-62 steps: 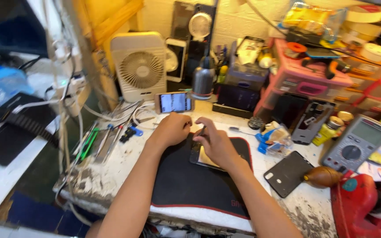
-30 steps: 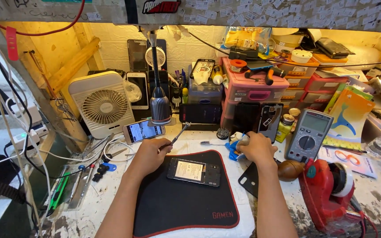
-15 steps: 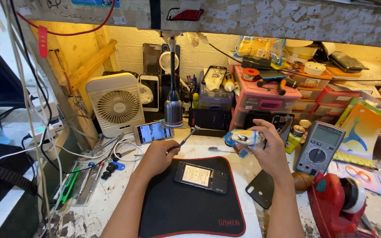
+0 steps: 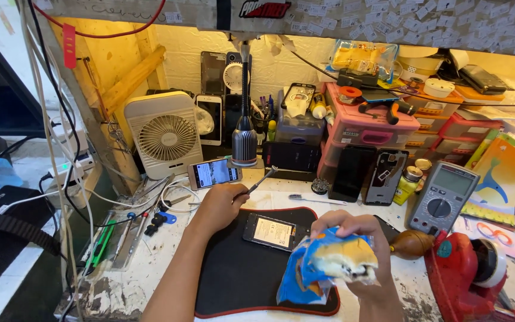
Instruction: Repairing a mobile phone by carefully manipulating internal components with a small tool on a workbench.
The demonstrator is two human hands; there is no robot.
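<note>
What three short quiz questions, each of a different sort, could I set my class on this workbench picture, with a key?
1. True or false: the right hand holds a blue wrapper with a filled bun in it.
2. What does the left hand hold? A) a slim metal tool B) a toothbrush C) a red cable
3. Fill in: the opened phone lies on the black ___ with a red edge.

Key:
1. True.
2. A: the slim metal tool points up towards the lamp base.
3. Mat: the black mat lies on the bench in front of the white fan.
</note>
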